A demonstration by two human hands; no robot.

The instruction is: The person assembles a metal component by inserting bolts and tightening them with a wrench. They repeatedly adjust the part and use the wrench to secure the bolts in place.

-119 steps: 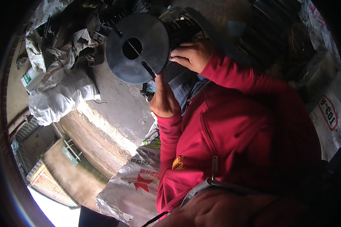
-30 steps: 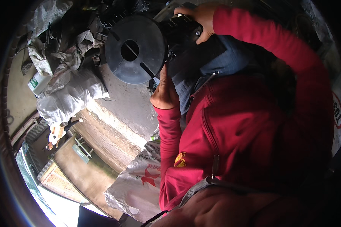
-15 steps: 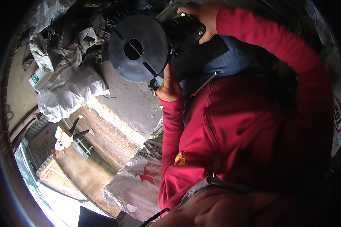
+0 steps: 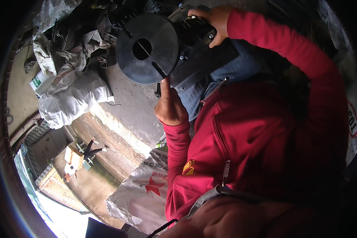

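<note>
Blk disc [image 4: 160, 43] upper ctr, touching block's L end. L hand [image 4: 170, 107]: 1 fingertip at disc's lower rim nr slot, other fingers hidden, can't tell grip. R hand [image 4: 215, 23] part-open, thumb & fingers round block's [image 4: 192, 31] R end, holding it. Jeans [image 4: 242, 59] below; white sack [image 4: 77, 99] far L.

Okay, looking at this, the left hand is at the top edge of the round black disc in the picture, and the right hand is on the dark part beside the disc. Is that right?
Not quite: the head view shows the left hand at the lower edge of the round black disc. The right hand is on the dark part beside it, as you said.
</note>
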